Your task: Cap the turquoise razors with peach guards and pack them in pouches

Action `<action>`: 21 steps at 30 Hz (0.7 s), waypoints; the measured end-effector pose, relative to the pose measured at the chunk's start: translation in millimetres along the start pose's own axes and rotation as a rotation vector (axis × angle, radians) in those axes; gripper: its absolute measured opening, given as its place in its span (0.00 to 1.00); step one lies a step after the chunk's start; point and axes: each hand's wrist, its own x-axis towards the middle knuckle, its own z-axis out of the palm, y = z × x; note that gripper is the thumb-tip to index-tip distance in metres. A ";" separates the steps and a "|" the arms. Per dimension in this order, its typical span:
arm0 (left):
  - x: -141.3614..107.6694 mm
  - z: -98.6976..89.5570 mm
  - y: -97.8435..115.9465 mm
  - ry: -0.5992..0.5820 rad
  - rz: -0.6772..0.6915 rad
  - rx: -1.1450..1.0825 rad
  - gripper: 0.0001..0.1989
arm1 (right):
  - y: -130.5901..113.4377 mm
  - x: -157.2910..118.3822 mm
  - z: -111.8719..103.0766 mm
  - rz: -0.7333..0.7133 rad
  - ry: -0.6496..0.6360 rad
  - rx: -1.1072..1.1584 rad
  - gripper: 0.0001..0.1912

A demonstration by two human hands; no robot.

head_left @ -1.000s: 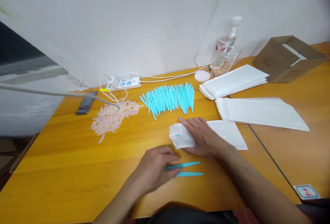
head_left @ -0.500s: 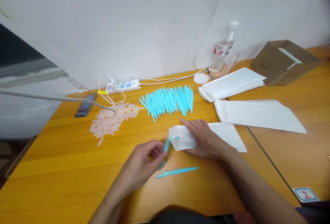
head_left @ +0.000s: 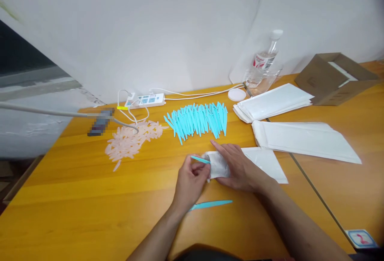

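My left hand (head_left: 193,181) pinches a light-blue eyebrow razor (head_left: 200,159) at the mouth of a white padded envelope (head_left: 219,165). The razor's far end reaches the opening; its other end lies by my fingers. My right hand (head_left: 237,167) is wrapped over the envelope, holding it on the table with its mouth toward the left. Below my hands lies a single blue razor (head_left: 213,204), partly hidden by my left wrist. A dense row of blue razors (head_left: 196,121) sits behind my hands. Part of the envelope is covered by my right hand.
Small pale-pink pieces (head_left: 132,141) are spread at left, near a phone-like blurred object (head_left: 101,121) and a power strip (head_left: 148,100). White envelopes (head_left: 303,139) are stacked at right. A bottle (head_left: 265,59), a round white lid (head_left: 237,94) and a cardboard box (head_left: 321,79) stand along the wall.
My left hand has moved right and up, bringing the blue razor from beside the envelope to its mouth. My right hand keeps its hold on the envelope. The view has shifted slightly.
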 end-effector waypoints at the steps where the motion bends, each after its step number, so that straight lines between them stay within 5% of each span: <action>1: -1.4 -2.8 -0.2 -0.012 0.003 0.051 0.17 | -0.2 0.2 -0.1 -0.001 0.002 0.003 0.51; 6: 0.3 -17.6 -2.3 -0.017 0.102 0.325 0.13 | -0.4 0.8 0.9 -0.011 -0.010 0.003 0.50; 9: -3.1 -18.3 -0.8 -0.161 0.282 0.478 0.10 | 0.0 1.0 2.4 -0.014 -0.008 0.001 0.51; 13: -25.0 -24.7 3.7 -0.139 0.480 0.689 0.08 | -0.7 1.3 2.8 -0.002 -0.022 -0.011 0.51; 17: -48.1 -26.5 5.4 -0.437 0.499 1.013 0.04 | -1.8 2.1 2.4 0.006 -0.045 -0.030 0.51; 21: -51.7 -35.6 14.0 -0.521 0.461 1.115 0.08 | -1.5 1.4 2.3 -0.001 -0.042 -0.028 0.51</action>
